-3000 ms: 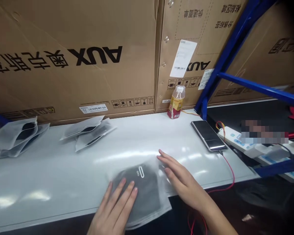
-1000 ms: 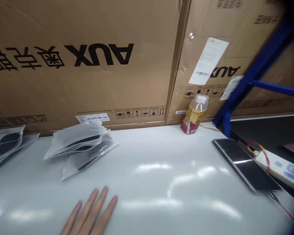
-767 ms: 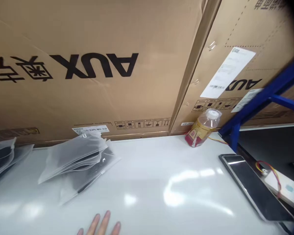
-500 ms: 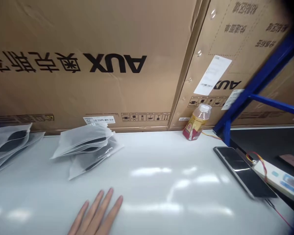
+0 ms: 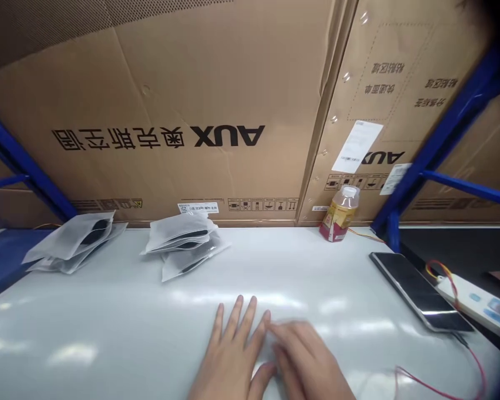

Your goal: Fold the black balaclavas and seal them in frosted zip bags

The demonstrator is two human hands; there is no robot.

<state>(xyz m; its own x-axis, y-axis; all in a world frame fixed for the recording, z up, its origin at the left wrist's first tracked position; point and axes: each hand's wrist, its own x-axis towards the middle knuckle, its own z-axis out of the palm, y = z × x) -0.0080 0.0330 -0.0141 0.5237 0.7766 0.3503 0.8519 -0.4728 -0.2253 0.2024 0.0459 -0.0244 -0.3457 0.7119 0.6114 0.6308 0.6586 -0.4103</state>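
My left hand (image 5: 233, 353) lies flat on the white tabletop (image 5: 129, 322), palm down, fingers stretched and slightly spread, with nothing in it. Beside it is my right hand (image 5: 306, 358), its fingers bent and held close together, slightly blurred. The tip of its index finger meets my left index fingertip. No object shows in the right hand. Beyond the hands, a stack of translucent white pouches (image 5: 183, 233) with dark contents sits near the back edge. A second group of similar pouches (image 5: 73, 239) is farther left.
Large brown cartons (image 5: 216, 172) stand behind the table. A drink bottle (image 5: 339, 214) is at the back right. Near the right edge lie a smartphone (image 5: 420, 291) with a red cable (image 5: 433, 391) and a white power strip (image 5: 479, 303). Blue frame bars (image 5: 433, 150) rise at both sides.
My right hand has come into view and touches the left index finger. My left hand appears farther right in view. The camera has turned left, showing more of that side.
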